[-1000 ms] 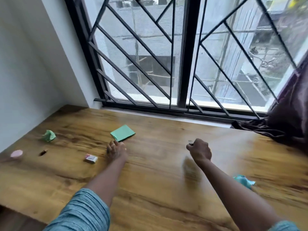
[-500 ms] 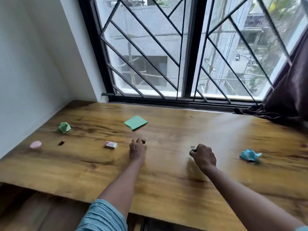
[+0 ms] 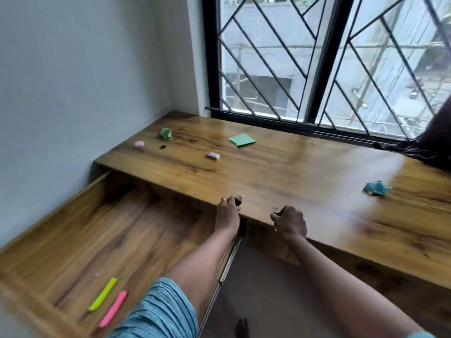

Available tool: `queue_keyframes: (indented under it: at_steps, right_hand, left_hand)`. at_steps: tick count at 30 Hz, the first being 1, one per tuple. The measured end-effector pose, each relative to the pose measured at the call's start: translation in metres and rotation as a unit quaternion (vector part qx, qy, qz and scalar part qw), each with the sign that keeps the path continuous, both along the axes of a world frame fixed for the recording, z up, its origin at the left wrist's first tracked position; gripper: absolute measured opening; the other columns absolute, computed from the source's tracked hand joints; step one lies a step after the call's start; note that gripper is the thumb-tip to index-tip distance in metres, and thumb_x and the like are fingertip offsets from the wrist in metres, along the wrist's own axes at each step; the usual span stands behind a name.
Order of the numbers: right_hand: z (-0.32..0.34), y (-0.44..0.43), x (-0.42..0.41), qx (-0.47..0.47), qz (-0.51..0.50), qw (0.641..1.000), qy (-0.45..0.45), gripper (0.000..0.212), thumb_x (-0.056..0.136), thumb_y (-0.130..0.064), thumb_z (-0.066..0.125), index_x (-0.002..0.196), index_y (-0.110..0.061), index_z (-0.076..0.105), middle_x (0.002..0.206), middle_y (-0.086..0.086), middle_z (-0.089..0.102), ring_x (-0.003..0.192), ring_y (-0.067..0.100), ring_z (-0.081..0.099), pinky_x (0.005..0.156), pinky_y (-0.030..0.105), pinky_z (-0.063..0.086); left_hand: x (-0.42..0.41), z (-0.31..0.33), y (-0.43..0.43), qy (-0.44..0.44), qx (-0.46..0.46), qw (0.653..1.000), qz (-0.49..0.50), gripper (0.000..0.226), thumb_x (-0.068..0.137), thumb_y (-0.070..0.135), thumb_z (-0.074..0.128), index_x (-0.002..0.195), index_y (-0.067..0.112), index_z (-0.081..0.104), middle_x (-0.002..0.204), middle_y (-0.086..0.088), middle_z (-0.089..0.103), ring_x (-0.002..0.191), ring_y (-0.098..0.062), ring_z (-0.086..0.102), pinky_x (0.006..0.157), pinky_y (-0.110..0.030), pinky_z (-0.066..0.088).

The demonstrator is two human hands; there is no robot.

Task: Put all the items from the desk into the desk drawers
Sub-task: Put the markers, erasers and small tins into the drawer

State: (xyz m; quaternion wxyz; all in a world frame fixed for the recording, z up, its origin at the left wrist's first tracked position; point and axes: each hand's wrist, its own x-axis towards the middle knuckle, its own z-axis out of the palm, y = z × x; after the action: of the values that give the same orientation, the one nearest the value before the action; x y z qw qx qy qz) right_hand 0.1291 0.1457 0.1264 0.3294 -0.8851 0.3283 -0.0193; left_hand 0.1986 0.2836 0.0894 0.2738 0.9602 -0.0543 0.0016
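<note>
From the head camera, looking down and forward, my left hand (image 3: 228,212) was at the front edge of the wooden desk (image 3: 292,172), its fingers curled round a small dark item with a pale metal tip (image 3: 239,199) that stuck out above my knuckles. Just to its right, my right hand (image 3: 290,220) was clenched round a second small item, of which only the silver tip (image 3: 276,209) showed; what either item was I could not tell. Below and to the left of my left hand, a wide wooden drawer (image 3: 97,228) stood pulled out, and near its front lay a yellow strip (image 3: 103,293) and a pink strip (image 3: 113,308), side by side and apart. On the desk top, well beyond my hands, lay a small white eraser (image 3: 212,155) and a flat green square of paper (image 3: 242,139). Farther left, near the wall, were a crumpled green paper (image 3: 165,133), a small pink thing (image 3: 139,144) and a tiny dark thing (image 3: 162,146). Far to the right sat a folded blue paper shape (image 3: 375,189). Behind the desk ran a window with a black diagonal grille (image 3: 263,69), and a dark curtain (image 3: 436,142) draped onto the desk's right rear corner.
</note>
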Motion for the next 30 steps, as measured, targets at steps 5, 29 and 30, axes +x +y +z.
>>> queue_keyframes:
  at_steps: [5, 29, 30]
  right_hand:
    - [0.003, 0.054, -0.023, 0.033, 0.025, 0.999, 0.009, 0.035, 0.085, -0.032, 0.064, 0.108, -0.005, 0.065, 0.112, 0.021, 0.065, 0.106, 0.036, 0.062, 0.085, 0.037, 0.050]
    - [-0.048, 0.396, 0.018, 0.115, 0.109, 0.982, 0.103, 0.031, 0.082, -0.026, 0.065, 0.104, -0.004, 0.068, 0.107, 0.016, 0.069, 0.105, 0.033, 0.064, 0.078, 0.031, 0.051]
    - [-0.052, 0.408, 0.021, 0.123, 0.105, 0.981, 0.108, 0.030, 0.082, -0.025, 0.065, 0.102, -0.003, 0.069, 0.105, 0.016, 0.070, 0.103, 0.033, 0.065, 0.078, 0.030, 0.051]
  left_hand:
    - [-0.045, 0.006, 0.046, 0.025, -0.019, 0.998, 0.052, 0.033, 0.097, 0.014, 0.048, 0.130, 0.009, 0.049, 0.130, -0.014, 0.050, 0.122, -0.030, 0.047, 0.098, -0.031, 0.038]
    - [-0.026, -0.041, 0.401, 0.202, 0.042, 0.961, 0.184, 0.046, 0.081, 0.022, 0.073, 0.122, 0.006, 0.059, 0.123, -0.016, 0.062, 0.115, -0.027, 0.060, 0.091, -0.029, 0.047]
    - [-0.023, -0.044, 0.411, 0.213, 0.051, 0.960, 0.176, 0.047, 0.080, 0.022, 0.074, 0.121, 0.006, 0.059, 0.122, -0.016, 0.062, 0.114, -0.027, 0.060, 0.091, -0.030, 0.048]
